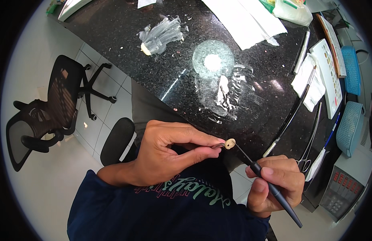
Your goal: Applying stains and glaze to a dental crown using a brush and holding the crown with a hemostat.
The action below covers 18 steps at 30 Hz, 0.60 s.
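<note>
My left hand (166, 150) is closed, thumb and fingertips pinching a small dark curved metal piece (220, 146). At its end sits a small beige rounded piece (230, 143) with a dark spot on it, resembling a dental crown. My right hand (276, 180) grips a slim black-handled instrument (280, 199) like a pen. Its thin shaft points up and left, and the tip meets or nearly meets the beige piece; contact is too small to tell. Both hands are in front of my body, just off the near edge of the black speckled worktop (154, 76).
White smears (228, 96) and a glued-looking patch (164, 36) mark the worktop under a bright light reflection. On the right lie a brush (292, 108), scissor-handled forceps (310, 140), a tissue (310, 82), a white palette (326, 76) and blue baskets (350, 128). An office chair (65, 96) stands left.
</note>
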Tool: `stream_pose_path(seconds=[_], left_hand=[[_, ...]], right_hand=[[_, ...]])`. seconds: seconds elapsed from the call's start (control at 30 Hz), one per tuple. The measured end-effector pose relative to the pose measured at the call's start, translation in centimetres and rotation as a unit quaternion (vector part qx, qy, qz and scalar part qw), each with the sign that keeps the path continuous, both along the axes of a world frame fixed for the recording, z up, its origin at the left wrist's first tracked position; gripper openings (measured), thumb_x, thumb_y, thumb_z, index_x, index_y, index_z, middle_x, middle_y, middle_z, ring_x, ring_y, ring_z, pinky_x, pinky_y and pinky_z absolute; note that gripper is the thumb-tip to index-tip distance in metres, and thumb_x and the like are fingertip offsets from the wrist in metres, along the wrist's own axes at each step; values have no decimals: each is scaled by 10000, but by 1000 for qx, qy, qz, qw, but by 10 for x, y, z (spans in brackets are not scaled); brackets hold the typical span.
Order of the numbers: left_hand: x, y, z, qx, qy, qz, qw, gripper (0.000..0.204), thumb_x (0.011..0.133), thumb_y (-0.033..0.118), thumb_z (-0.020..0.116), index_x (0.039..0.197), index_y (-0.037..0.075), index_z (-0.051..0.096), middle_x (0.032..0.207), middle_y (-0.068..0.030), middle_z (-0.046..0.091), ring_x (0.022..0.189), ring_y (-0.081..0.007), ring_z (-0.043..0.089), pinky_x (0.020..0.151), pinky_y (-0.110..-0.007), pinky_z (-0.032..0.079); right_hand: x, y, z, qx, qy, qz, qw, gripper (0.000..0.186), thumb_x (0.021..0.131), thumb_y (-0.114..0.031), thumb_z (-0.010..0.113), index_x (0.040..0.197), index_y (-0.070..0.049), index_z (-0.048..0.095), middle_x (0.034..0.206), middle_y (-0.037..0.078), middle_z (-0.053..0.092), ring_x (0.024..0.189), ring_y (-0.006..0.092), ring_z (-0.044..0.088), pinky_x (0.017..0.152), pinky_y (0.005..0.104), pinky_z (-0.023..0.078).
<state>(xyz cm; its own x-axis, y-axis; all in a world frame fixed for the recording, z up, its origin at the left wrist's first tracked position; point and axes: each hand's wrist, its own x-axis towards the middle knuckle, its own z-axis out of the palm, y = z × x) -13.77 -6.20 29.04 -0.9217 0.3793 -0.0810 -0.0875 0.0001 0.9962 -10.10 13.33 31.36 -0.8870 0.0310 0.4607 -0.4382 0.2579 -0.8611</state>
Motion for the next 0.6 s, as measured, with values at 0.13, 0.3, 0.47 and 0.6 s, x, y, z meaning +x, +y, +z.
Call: stream_pose_path(seconds=[0.13,0.3,0.47,0.6], left_hand=[[0,0,2,-2,-10,-2,1000,125,732,-43,729,854,-40,701,807,-166,698,759,-195,697,698,-261,560],[0,-1,-1,-3,4,-4,1000,130,732,-41,729,858,-37,700,814,-167,698,756,-201,699,696,-261,563],[0,0,1,-3,0,-5,1000,127,734,-43,727,858,-36,699,818,-168,698,759,-202,699,697,-262,564],[1,0,1,2,-13,2,1000,120,736,-43,725,852,-35,698,819,-166,699,762,-201,699,698,-260,563]], right_hand=[[2,2,3,3,-15,9,1000,227,660,50,717,859,35,608,698,112,599,556,193,636,497,263,547],[1,1,3,12,-24,1,1000,237,655,52,720,866,25,615,704,108,604,562,197,638,502,267,548],[3,3,4,13,-25,8,1000,245,657,49,722,875,22,616,710,108,604,561,200,638,501,263,545],[3,2,4,51,-25,11,998,199,746,-43,688,900,-2,568,716,101,582,562,180,614,501,240,498]])
